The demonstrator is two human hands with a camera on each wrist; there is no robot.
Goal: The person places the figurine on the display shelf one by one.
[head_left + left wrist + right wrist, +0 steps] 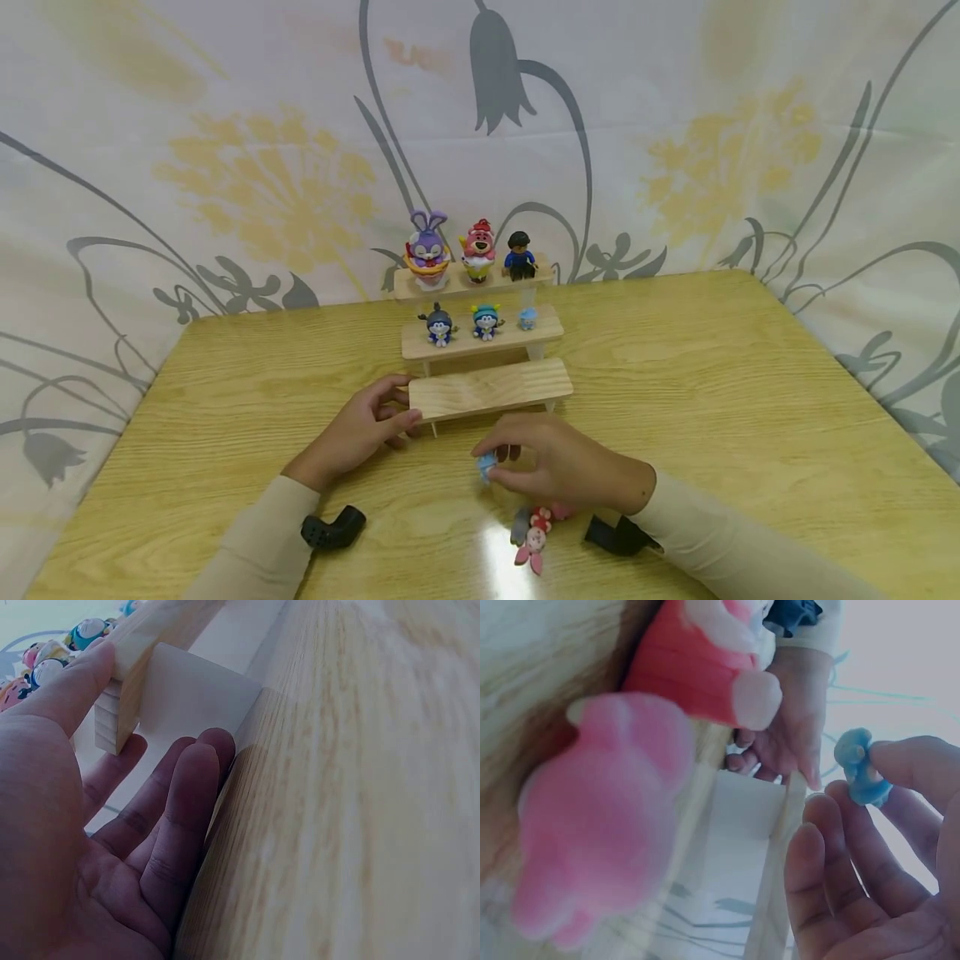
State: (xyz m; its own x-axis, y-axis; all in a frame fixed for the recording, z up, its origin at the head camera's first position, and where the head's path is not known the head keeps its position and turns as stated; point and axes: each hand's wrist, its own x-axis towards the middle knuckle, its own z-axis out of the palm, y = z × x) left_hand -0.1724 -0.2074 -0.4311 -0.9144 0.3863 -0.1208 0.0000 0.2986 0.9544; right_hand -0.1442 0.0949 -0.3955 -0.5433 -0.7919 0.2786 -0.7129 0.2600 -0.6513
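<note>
My right hand pinches a small light-blue figurine between thumb and fingertips, in front of the stepped wooden display stand. At the left end of that stand's lowest step, my left hand holds the board's edge, thumb at the front corner and index finger farther back. Its other fingers hang below the board in the left wrist view. On the middle step stand two dark-blue figurines and a tiny blue figurine. A purple rabbit figurine, a pink bear figurine and a black-haired toy figure occupy the top step.
Below my right hand, a pink-eared figurine in red lies on the wooden table beside a grey piece. A pink figurine looms large in the right wrist view. A flower-printed cloth hangs behind the table.
</note>
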